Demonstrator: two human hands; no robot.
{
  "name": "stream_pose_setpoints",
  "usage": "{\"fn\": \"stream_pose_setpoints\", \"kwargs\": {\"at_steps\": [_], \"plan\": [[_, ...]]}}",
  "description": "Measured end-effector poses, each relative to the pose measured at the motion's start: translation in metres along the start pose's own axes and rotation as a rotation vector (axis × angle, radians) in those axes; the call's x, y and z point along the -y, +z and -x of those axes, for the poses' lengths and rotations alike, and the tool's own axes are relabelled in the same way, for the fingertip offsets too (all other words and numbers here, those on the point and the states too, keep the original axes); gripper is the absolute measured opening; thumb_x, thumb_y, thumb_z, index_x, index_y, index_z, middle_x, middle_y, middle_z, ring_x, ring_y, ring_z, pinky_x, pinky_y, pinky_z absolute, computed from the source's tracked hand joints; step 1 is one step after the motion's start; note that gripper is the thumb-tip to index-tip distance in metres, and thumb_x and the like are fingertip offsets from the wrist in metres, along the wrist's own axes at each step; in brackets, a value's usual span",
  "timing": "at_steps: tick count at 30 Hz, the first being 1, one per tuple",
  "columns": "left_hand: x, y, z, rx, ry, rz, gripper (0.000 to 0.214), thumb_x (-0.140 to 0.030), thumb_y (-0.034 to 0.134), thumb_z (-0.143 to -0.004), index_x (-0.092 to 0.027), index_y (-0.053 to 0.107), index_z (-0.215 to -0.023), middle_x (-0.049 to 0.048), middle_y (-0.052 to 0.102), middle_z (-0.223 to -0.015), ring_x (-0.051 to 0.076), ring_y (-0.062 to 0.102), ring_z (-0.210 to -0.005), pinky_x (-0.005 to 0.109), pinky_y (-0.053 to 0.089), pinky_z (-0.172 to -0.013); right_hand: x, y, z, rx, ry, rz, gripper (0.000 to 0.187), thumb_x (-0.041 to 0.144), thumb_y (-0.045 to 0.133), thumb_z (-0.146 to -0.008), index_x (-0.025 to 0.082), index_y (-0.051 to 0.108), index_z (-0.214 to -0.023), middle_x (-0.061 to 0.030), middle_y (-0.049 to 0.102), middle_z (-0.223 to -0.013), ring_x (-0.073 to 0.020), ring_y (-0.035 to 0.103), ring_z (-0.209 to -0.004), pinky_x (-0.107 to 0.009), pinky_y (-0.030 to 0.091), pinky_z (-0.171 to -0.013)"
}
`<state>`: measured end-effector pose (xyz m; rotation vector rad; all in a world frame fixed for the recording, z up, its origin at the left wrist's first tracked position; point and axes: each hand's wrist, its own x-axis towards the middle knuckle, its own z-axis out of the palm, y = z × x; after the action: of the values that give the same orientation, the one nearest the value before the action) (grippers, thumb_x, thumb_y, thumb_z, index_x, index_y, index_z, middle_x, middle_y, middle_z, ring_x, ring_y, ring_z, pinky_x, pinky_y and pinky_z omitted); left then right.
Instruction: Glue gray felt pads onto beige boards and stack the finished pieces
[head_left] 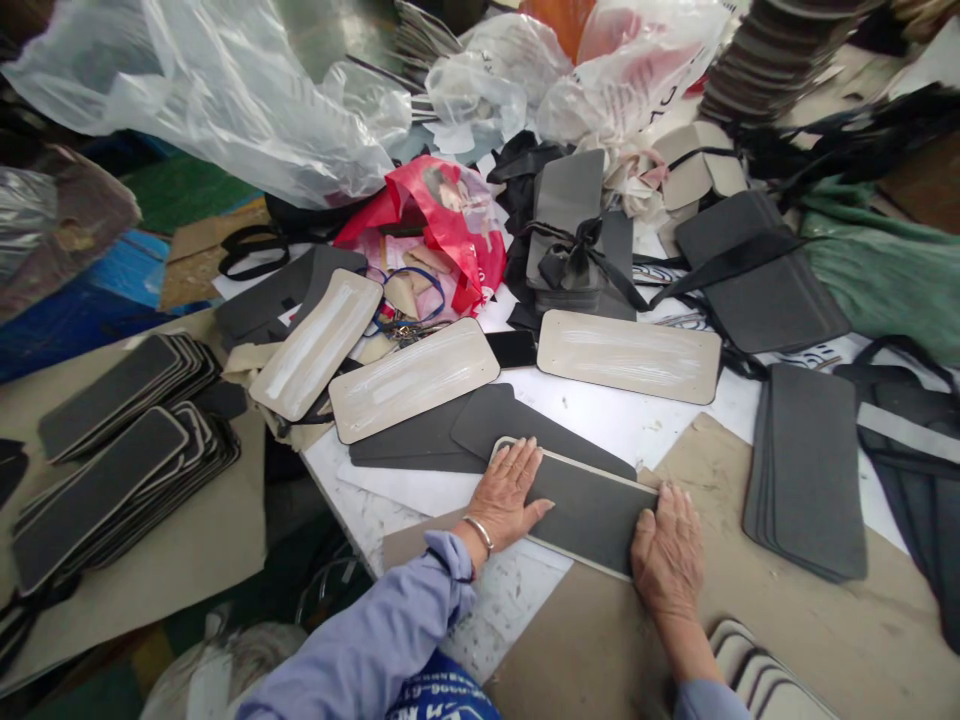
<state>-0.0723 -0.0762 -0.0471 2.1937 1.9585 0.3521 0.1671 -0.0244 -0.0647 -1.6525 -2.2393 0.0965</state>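
Note:
A long dark grey panel with rounded corners and a pale beige border [592, 505] lies at a slant before me. My left hand [511, 490] rests flat over its left end, fingers stretched out and thumb spread. At the opposite end, my right hand [670, 550] lies along the short edge, its fingers extended and its thumb against the panel. Both hands look open. Behind the panel are flat grey pieces [420, 430]. Three beige panels with whitish smears lie around them: one at the left [319, 345], one in the middle [416, 378] and one at the right [630, 355].
Stacked bordered panels [112, 490] lie on cardboard at left. Grey pieces [810, 470] are piled at right, with beige-edged pieces [765, 675] near my right forearm. Farther back are a red plastic bag [450, 220], a tied grey bundle [570, 230] and clear plastic bags [225, 100].

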Motion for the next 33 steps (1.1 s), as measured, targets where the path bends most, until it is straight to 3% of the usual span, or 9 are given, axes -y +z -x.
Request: {"fn": "stream_pose_setpoints", "kwargs": {"at_steps": [5, 9, 11, 14, 21, 23, 26, 29, 33], "plan": [[0.014, -0.012, -0.002, -0.063, -0.125, 0.168, 0.06, -0.042, 0.034, -0.088, -0.012, 0.021, -0.138, 0.0151, 0.027, -0.145, 0.024, 0.019, -0.135, 0.045, 0.024, -0.11, 0.001, -0.003, -0.009, 0.003, 0.126, -0.129, 0.056, 0.037, 0.022, -0.088, 0.004, 0.035, -0.131, -0.0185, 0.037, -0.137, -0.0232, 0.025, -0.131, -0.045, 0.024, -0.106], [0.016, -0.025, 0.002, -0.277, -0.37, 0.436, 0.045, -0.032, 0.034, -0.088, -0.014, 0.036, -0.13, 0.017, 0.04, -0.135, 0.022, 0.039, -0.126, 0.04, 0.039, -0.101, -0.014, -0.024, -0.017, -0.082, 0.457, -0.27, 0.057, 0.039, 0.019, -0.086, 0.004, 0.045, -0.122, -0.0195, 0.05, -0.124, -0.0228, 0.044, -0.117, -0.041, 0.033, -0.099], [0.018, -0.029, 0.005, -0.325, -0.522, 0.536, 0.039, -0.03, 0.04, -0.085, -0.015, 0.046, -0.121, 0.0156, 0.053, -0.12, 0.021, 0.054, -0.108, 0.037, 0.047, -0.09, -0.019, -0.036, -0.012, -0.042, 0.572, -0.254, 0.053, 0.037, 0.02, -0.084, 0.006, 0.053, -0.111, -0.0188, 0.058, -0.111, -0.0235, 0.052, -0.105, -0.039, 0.038, -0.093], [0.02, -0.031, 0.005, -0.271, -0.678, 0.588, 0.033, -0.027, 0.05, -0.077, -0.014, 0.055, -0.107, 0.0115, 0.06, -0.098, 0.018, 0.061, -0.082, 0.036, 0.051, -0.079, -0.016, -0.047, 0.003, 0.104, 0.577, -0.151, 0.045, 0.034, 0.028, -0.08, 0.008, 0.057, -0.102, -0.0185, 0.061, -0.1, -0.025, 0.054, -0.097, -0.037, 0.039, -0.088], [0.023, -0.048, -0.007, -0.066, -0.787, 0.543, 0.014, -0.021, 0.052, -0.073, -0.014, 0.062, -0.079, 0.0054, 0.063, -0.073, 0.018, 0.059, -0.076, 0.031, 0.046, -0.075, -0.007, -0.051, 0.015, 0.238, 0.746, -0.17, 0.04, 0.039, 0.041, -0.076, 0.009, 0.06, -0.094, -0.0155, 0.064, -0.088, -0.0252, 0.058, -0.085, -0.034, 0.042, -0.077], [0.027, -0.057, 0.003, -0.045, -0.76, 0.571, 0.013, -0.02, 0.05, -0.073, -0.016, 0.063, -0.072, 0.0033, 0.065, -0.071, 0.016, 0.06, -0.071, 0.028, 0.045, -0.07, -0.012, -0.054, 0.023, 0.316, 0.744, -0.208, 0.034, 0.042, 0.043, -0.074, 0.013, 0.061, -0.081, -0.0127, 0.065, -0.081, -0.0241, 0.06, -0.078, -0.032, 0.043, -0.07], [0.035, -0.07, 0.027, 0.024, -0.723, 0.628, 0.013, -0.021, 0.051, -0.073, -0.017, 0.063, -0.069, 0.0017, 0.067, -0.071, 0.015, 0.061, -0.069, 0.024, 0.045, -0.064, -0.017, -0.06, 0.047, 0.466, 0.606, -0.195, 0.03, 0.045, 0.044, -0.074, 0.02, 0.055, -0.062, -0.0069, 0.064, -0.066, -0.0225, 0.06, -0.068, -0.031, 0.041, -0.062], [0.045, -0.077, 0.042, 0.069, -0.656, 0.549, 0.018, -0.023, 0.047, -0.076, -0.017, 0.063, -0.07, 0.0032, 0.068, -0.074, 0.016, 0.061, -0.073, 0.026, 0.045, -0.068, -0.013, -0.067, 0.059, 0.561, 0.482, -0.091, 0.033, 0.044, 0.041, -0.078, 0.021, 0.053, -0.058, -0.006, 0.063, -0.062, -0.0217, 0.059, -0.063, -0.03, 0.039, -0.059], [0.058, -0.078, 0.026, -0.118, -0.631, 0.324, 0.02, -0.024, 0.048, -0.079, -0.015, 0.062, -0.089, 0.0101, 0.064, -0.088, 0.019, 0.059, -0.083, 0.032, 0.046, -0.08, 0.004, -0.063, 0.02, 0.48, 0.448, -0.028, 0.034, 0.041, 0.035, -0.084, 0.02, 0.059, -0.075, -0.0078, 0.066, -0.075, -0.0206, 0.06, -0.071, -0.03, 0.04, -0.064]]}}
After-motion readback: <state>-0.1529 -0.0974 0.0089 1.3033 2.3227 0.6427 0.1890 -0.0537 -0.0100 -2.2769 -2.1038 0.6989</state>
